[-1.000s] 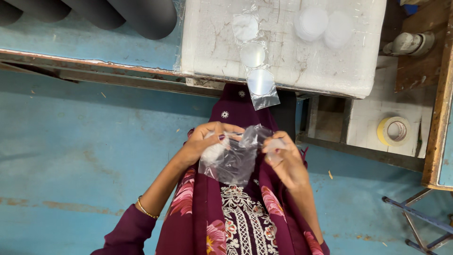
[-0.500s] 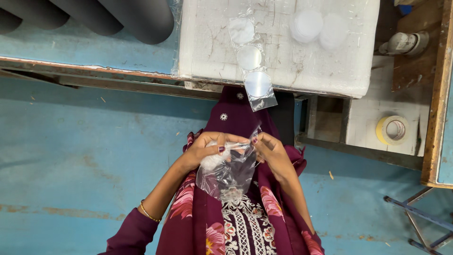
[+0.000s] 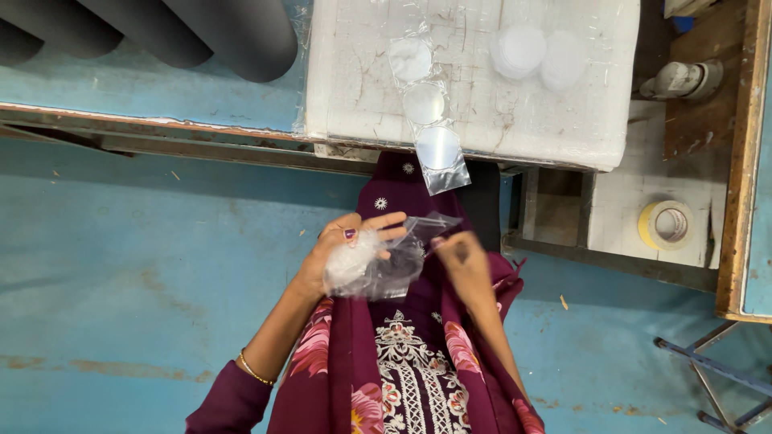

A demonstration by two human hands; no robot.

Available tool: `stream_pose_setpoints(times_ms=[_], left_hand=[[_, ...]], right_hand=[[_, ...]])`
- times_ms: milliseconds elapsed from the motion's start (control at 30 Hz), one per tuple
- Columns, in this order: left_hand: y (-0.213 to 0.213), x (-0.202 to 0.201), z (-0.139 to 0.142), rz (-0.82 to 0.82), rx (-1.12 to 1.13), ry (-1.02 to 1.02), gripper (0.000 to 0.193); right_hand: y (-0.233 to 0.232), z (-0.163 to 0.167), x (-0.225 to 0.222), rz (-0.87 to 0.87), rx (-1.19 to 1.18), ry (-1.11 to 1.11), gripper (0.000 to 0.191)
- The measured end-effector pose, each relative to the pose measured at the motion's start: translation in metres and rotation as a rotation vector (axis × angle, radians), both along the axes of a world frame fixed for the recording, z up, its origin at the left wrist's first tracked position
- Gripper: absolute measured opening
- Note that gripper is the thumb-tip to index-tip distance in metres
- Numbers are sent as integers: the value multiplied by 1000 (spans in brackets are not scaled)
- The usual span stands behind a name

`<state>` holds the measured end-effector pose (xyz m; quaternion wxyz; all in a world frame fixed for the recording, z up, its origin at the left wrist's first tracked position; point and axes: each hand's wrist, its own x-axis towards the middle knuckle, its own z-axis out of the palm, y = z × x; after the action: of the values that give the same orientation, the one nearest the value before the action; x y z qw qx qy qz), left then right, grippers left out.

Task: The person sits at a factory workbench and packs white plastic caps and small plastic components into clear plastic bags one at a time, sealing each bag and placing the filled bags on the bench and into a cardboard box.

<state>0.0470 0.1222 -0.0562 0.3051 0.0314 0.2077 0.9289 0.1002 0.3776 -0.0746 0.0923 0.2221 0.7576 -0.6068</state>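
Head view: left hand [image 3: 346, 253] gripping a clear plastic bag [image 3: 378, 265] over the lap, right hand [image 3: 462, 261] (blurred) pinching its right edge. On the far white surface [image 3: 563, 120], a strip of bagged discs [image 3: 426, 104], loose discs [image 3: 540, 55] to its right.

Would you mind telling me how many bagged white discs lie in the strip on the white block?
3: top disc, middle disc, and bottom disc overhanging the white block edge. None seem hidden.
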Motion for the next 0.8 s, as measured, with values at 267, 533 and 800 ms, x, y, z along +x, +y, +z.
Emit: stream_pose_setpoints(times_ms=[267, 533, 800], left_hand=[[16, 0, 2, -102, 153, -89, 21], [34, 12, -1, -97, 334, -200, 20], [30, 12, -5, -92, 371, -256, 18]], right_hand=[[-8, 57, -13, 242, -166, 162, 18], [-6, 53, -15, 386, -279, 147, 18], [10, 14, -5, 123, -539, 152, 18]])
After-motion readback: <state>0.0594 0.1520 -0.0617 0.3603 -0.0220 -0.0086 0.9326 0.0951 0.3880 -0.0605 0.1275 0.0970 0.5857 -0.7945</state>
